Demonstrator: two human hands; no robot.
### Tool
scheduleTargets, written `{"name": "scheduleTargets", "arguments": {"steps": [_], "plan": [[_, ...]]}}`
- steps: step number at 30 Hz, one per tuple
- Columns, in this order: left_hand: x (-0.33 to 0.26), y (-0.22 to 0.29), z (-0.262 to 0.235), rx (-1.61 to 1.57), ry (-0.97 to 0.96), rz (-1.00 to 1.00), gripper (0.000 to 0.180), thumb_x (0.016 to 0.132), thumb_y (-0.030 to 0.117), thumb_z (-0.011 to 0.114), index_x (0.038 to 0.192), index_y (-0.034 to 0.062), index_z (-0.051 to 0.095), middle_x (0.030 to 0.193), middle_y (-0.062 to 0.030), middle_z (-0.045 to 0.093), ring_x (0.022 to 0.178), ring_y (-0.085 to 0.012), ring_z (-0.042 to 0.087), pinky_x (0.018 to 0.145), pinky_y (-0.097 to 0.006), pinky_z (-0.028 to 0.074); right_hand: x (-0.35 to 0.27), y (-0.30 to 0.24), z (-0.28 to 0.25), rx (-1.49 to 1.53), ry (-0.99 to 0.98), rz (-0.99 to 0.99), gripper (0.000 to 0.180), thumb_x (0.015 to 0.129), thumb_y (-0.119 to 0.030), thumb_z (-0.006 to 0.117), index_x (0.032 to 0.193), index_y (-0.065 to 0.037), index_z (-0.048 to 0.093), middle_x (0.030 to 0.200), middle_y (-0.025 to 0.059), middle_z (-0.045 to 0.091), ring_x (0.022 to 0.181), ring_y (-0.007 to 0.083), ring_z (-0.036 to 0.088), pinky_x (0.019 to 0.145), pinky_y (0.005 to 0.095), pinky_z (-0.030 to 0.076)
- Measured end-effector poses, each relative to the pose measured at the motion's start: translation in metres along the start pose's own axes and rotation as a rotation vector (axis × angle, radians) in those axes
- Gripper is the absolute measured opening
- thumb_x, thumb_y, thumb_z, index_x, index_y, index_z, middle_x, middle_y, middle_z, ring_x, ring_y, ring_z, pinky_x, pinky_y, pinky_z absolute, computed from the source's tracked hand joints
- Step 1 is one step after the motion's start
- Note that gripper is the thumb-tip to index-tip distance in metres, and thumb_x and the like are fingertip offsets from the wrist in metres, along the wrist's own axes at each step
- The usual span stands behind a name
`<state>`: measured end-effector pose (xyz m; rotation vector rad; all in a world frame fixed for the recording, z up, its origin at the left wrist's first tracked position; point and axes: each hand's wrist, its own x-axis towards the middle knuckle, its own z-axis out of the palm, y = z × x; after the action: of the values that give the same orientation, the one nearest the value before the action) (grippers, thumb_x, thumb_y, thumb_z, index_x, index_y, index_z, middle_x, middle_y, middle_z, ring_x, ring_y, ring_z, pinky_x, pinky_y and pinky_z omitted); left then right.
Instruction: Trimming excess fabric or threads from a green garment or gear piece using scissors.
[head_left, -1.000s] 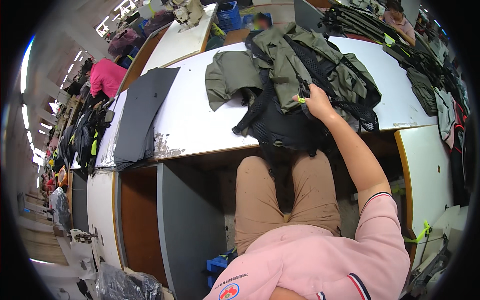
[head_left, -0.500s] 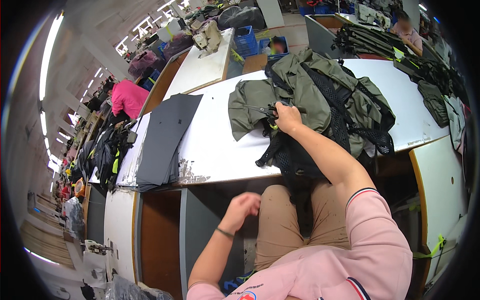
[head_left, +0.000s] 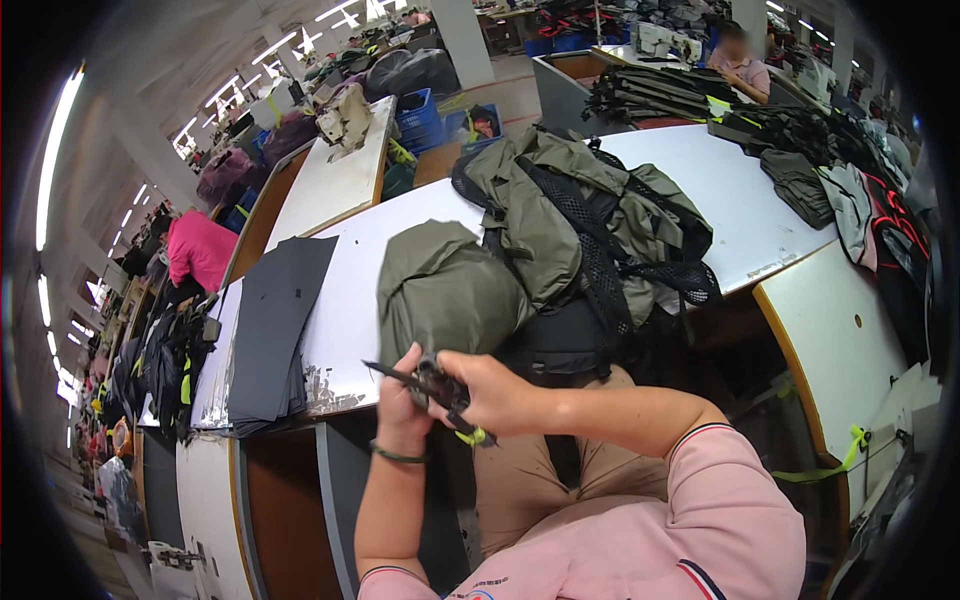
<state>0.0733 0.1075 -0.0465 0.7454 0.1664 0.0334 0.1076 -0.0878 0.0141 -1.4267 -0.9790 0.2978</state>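
A pair of black scissors [head_left: 390,373] with a yellow-green tie at its handle is gripped in my right hand [head_left: 487,392], the blades pointing left. My left hand [head_left: 400,412] is right beside it at the table's front edge, thumb up and fingers closed. What those fingers hold is hidden. Just beyond both hands, an olive-green fabric panel [head_left: 445,290] bulges up on the white table. It adjoins a heap of olive fabric with black mesh straps [head_left: 575,215], and a black padded part [head_left: 560,340] hangs toward my lap.
Dark grey cut panels [head_left: 275,330] lie stacked on the table [head_left: 345,270] at left. Dark pieces [head_left: 165,380] pile up farther left. Bundled straps [head_left: 650,95] and folded olive pieces [head_left: 795,185] lie at right. Blue crates [head_left: 418,118] stand behind. Two other people work farther off.
My right hand has brought the scissors down and left, off the fabric. My left hand has risen to meet it. The olive panel now spreads nearer the front edge, and the view has shifted right.
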Motion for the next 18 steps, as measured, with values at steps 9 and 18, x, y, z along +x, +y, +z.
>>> {"name": "scheduleTargets", "arguments": {"steps": [9, 18], "plan": [[-0.128, 0.08, 0.087, 0.606, -0.063, 0.313, 0.046, 0.076, -0.008, 0.065, 0.122, -0.0059, 0.062, 0.114, -0.0123, 0.069, 0.104, -0.0225, 0.066, 0.097, -0.035, 0.048, -0.067, -0.034, -0.048, 0.124, 0.249, -0.012, 0.031, 0.084, -0.011, 0.08, 0.098, -0.002, 0.053, 0.092, 0.0054, 0.067, 0.081, 0.0077, 0.059, 0.074, 0.0251, 0.052], [-0.141, 0.032, 0.046, 0.705, -0.375, -0.083, 0.037, 0.082, -0.011, 0.069, 0.119, -0.0048, 0.064, 0.111, -0.0079, 0.069, 0.103, -0.0144, 0.064, 0.092, -0.028, 0.049, -0.117, -0.003, -0.087, 0.107, 0.401, 0.082, 0.031, 0.079, -0.005, 0.08, 0.096, -0.005, 0.055, 0.101, 0.0093, 0.066, 0.09, 0.012, 0.058, 0.081, 0.0269, 0.047]]}}
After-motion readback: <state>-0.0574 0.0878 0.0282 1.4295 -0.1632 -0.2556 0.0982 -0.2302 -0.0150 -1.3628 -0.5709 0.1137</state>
